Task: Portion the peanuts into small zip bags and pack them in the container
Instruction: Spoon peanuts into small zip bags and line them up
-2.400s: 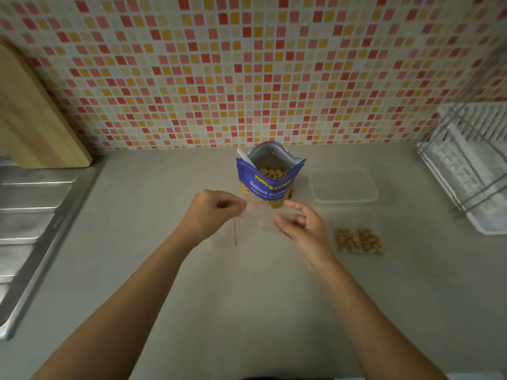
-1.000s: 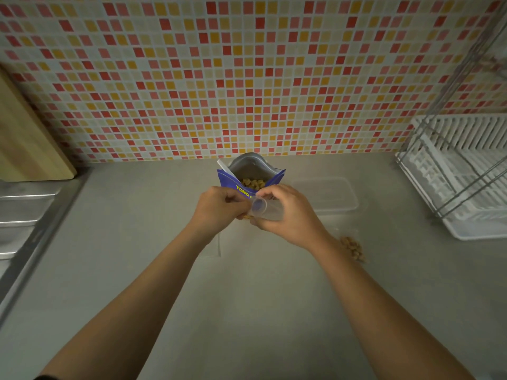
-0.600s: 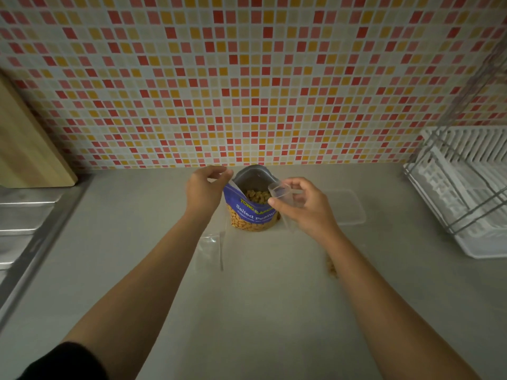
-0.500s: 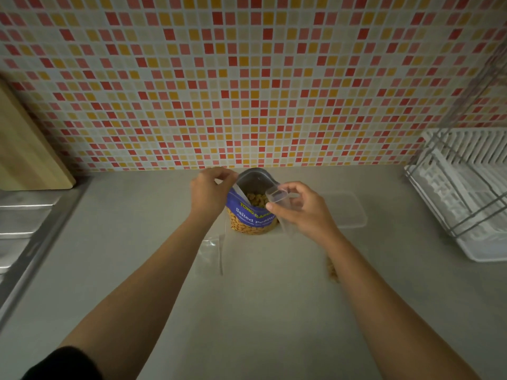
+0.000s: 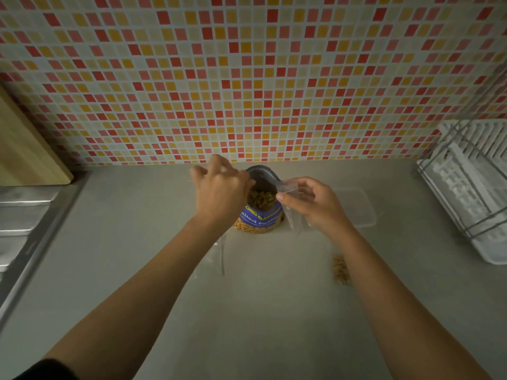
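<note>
A blue peanut pouch (image 5: 259, 218) stands open on the counter by the tiled wall, peanuts showing inside. My left hand (image 5: 219, 193) is at its left rim, fingers reaching over the mouth; whether they hold peanuts or the rim is hidden. My right hand (image 5: 312, 204) pinches a small clear zip bag (image 5: 290, 212) held open beside the pouch's right edge. Spare empty zip bags (image 5: 216, 256) lie flat under my left forearm. A filled zip bag of peanuts (image 5: 340, 270) lies partly hidden behind my right forearm. The clear lidded container (image 5: 359, 207) sits right of my right hand.
A white dish rack (image 5: 472, 187) with a wire frame stands at the right. A wooden cutting board (image 5: 24, 149) leans on the wall at the left, above the steel sink drainboard (image 5: 24, 215). The grey counter (image 5: 260, 311) stretches toward me.
My left hand left the zip bag and went to the pouch's left rim, now reaching over its mouth. My right hand kept the open zip bag and moved it beside the pouch.
</note>
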`<action>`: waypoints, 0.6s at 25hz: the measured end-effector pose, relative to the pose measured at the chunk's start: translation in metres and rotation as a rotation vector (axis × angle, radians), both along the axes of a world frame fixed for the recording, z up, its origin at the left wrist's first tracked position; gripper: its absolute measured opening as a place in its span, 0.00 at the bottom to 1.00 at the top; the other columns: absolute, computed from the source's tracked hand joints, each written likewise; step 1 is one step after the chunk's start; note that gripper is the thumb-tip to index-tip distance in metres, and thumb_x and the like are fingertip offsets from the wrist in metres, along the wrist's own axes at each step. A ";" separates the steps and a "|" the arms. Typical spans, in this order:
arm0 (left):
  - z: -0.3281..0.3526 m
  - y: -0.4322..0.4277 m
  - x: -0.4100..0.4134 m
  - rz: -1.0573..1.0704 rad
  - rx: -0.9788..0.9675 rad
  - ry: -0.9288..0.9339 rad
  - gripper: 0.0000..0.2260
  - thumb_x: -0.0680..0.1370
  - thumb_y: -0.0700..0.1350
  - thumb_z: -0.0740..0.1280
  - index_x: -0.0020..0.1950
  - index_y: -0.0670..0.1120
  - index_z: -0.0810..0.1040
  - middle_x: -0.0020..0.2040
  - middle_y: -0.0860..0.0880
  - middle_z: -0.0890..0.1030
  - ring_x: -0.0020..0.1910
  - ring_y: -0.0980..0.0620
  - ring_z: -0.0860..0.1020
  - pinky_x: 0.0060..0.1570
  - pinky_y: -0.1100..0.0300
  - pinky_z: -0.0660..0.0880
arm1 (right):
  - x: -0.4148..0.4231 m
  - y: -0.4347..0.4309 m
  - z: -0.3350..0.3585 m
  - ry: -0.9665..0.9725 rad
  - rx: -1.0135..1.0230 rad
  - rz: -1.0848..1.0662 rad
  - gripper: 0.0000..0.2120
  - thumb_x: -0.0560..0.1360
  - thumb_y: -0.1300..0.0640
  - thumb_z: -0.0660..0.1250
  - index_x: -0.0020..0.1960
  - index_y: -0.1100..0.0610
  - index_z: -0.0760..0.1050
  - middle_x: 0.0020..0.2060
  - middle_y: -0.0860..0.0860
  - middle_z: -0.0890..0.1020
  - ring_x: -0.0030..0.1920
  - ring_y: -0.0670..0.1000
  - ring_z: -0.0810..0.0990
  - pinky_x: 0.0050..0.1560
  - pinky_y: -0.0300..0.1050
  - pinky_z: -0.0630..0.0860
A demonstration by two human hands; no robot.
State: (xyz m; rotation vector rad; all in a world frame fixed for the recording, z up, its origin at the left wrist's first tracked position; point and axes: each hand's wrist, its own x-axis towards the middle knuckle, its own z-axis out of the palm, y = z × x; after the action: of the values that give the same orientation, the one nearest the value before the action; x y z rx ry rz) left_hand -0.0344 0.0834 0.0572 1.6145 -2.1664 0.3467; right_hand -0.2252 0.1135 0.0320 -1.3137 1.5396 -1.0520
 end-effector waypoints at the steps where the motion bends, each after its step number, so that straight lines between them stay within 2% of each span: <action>1: -0.002 0.002 -0.006 0.016 0.121 0.009 0.13 0.76 0.50 0.62 0.42 0.46 0.83 0.39 0.47 0.83 0.58 0.43 0.75 0.52 0.43 0.67 | 0.000 -0.001 0.000 0.000 0.004 0.007 0.24 0.58 0.39 0.75 0.50 0.49 0.78 0.48 0.46 0.84 0.51 0.46 0.82 0.56 0.50 0.79; 3: -0.001 -0.001 -0.016 0.131 0.386 0.205 0.13 0.79 0.49 0.59 0.48 0.46 0.81 0.48 0.46 0.81 0.65 0.45 0.70 0.62 0.39 0.62 | -0.001 0.000 0.001 -0.010 0.009 0.007 0.22 0.61 0.41 0.76 0.51 0.49 0.78 0.49 0.46 0.83 0.50 0.45 0.82 0.56 0.49 0.79; 4: -0.002 -0.005 -0.019 0.204 0.460 0.321 0.13 0.79 0.48 0.58 0.47 0.46 0.80 0.48 0.45 0.79 0.62 0.44 0.71 0.63 0.39 0.62 | -0.001 0.001 0.001 -0.020 0.014 -0.003 0.22 0.60 0.41 0.76 0.50 0.48 0.77 0.49 0.47 0.83 0.51 0.46 0.82 0.56 0.50 0.78; 6: -0.003 -0.012 -0.021 0.311 0.491 0.427 0.12 0.79 0.48 0.58 0.41 0.46 0.77 0.41 0.46 0.76 0.51 0.43 0.75 0.62 0.39 0.65 | 0.002 0.001 0.001 -0.029 0.029 -0.006 0.22 0.58 0.38 0.75 0.47 0.46 0.77 0.49 0.47 0.83 0.51 0.46 0.82 0.57 0.50 0.78; 8: -0.001 -0.016 -0.023 0.347 0.531 0.499 0.13 0.79 0.48 0.59 0.37 0.47 0.75 0.36 0.47 0.75 0.43 0.44 0.75 0.59 0.40 0.68 | 0.003 0.000 0.002 -0.035 0.040 -0.002 0.23 0.55 0.36 0.75 0.45 0.46 0.77 0.49 0.48 0.83 0.51 0.48 0.82 0.57 0.51 0.78; 11: -0.001 -0.020 -0.021 0.325 0.589 0.623 0.15 0.78 0.49 0.61 0.32 0.48 0.74 0.31 0.48 0.73 0.36 0.46 0.74 0.55 0.40 0.74 | 0.001 0.000 0.002 -0.031 0.049 -0.003 0.26 0.53 0.35 0.75 0.45 0.46 0.76 0.49 0.48 0.83 0.51 0.48 0.82 0.57 0.52 0.78; 13: -0.002 -0.021 -0.017 0.306 0.598 0.717 0.14 0.78 0.49 0.62 0.34 0.48 0.77 0.30 0.47 0.74 0.36 0.46 0.73 0.52 0.43 0.74 | 0.000 0.001 0.002 -0.026 0.053 0.006 0.26 0.53 0.36 0.75 0.46 0.47 0.76 0.50 0.48 0.83 0.52 0.47 0.82 0.57 0.51 0.78; 15: -0.003 -0.021 -0.015 0.281 0.594 0.785 0.13 0.78 0.49 0.62 0.39 0.44 0.80 0.31 0.47 0.74 0.33 0.49 0.72 0.43 0.51 0.75 | 0.000 0.001 0.004 -0.019 0.057 0.008 0.27 0.52 0.36 0.74 0.47 0.47 0.76 0.50 0.48 0.83 0.52 0.48 0.82 0.57 0.51 0.78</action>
State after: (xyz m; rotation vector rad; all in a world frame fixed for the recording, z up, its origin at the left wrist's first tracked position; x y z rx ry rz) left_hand -0.0497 0.0625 0.0546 1.9077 -1.4873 -0.8071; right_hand -0.2247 0.1147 0.0358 -1.2666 1.5377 -1.0060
